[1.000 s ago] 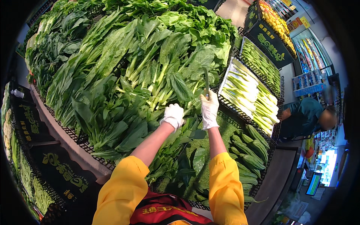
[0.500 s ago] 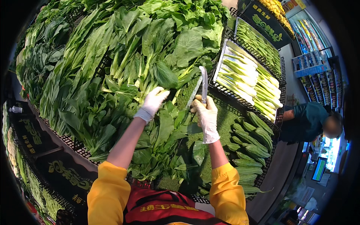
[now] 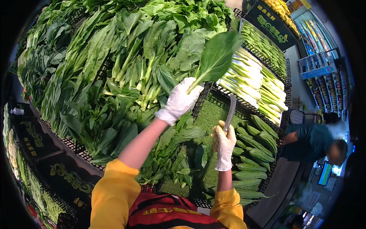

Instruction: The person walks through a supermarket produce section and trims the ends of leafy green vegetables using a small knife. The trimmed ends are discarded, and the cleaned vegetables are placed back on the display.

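Note:
My left hand [image 3: 182, 98], in a white glove, is closed round the stalk of a leafy green [image 3: 218, 57]. Its broad dark leaf points up and right, over the edge of the pale-stemmed vegetables. Lower and to the right, my gloved right hand [image 3: 225, 144] grips a knife [image 3: 230, 113] with a curved blade pointing up; the fingers hide most of its handle. Beneath my hands lie a green turf mat [image 3: 211, 114] and a heap of loose leafy greens [image 3: 162, 150]. Ridged green gourds [image 3: 253, 147] sit just right of my right hand.
Bunched greens [image 3: 85, 57] fill the display to the left and far side. White-stemmed vegetables [image 3: 244, 82] lie in a black crate at right, with green pods [image 3: 263, 47] beyond. A person in a dark top [image 3: 310, 143] bends at the far right, beside a counter with a screen [image 3: 325, 173].
My left hand has moved right and now holds up a leafy green. My right hand, with the knife, has drawn down and to the right. The person at right has shifted lower.

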{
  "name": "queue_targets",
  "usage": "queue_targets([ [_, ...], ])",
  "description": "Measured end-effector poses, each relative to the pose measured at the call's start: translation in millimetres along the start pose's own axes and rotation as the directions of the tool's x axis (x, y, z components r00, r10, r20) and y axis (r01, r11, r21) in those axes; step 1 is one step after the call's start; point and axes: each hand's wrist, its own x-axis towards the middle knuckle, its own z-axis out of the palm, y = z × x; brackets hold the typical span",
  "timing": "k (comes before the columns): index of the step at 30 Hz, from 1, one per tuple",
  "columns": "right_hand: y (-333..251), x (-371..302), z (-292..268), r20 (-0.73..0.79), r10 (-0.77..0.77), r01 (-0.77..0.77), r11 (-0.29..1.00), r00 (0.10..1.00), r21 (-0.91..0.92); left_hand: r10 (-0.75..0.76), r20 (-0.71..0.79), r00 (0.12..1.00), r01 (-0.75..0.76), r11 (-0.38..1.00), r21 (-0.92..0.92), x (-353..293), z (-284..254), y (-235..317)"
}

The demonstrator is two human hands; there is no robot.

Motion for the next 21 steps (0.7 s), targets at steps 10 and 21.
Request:
queue_targets([
  [10, 39.7, -49.8, -41.8, -0.123, 0.19, -0.202, 0.975, 0.974, -0.094, -0.173, -0.072, 0.982, 0.179, 0.742, 0.646, -13.9, 12.5, -41.5],
  [21, 52.0, -147.0, -94.1, -0.169, 0.219, -0.251, 0.947, 0.961, -0.201, -0.491, 0.297, 0.819, 0.522, 0.852, -0.032, -281.6, -105.5, 35.4],
])
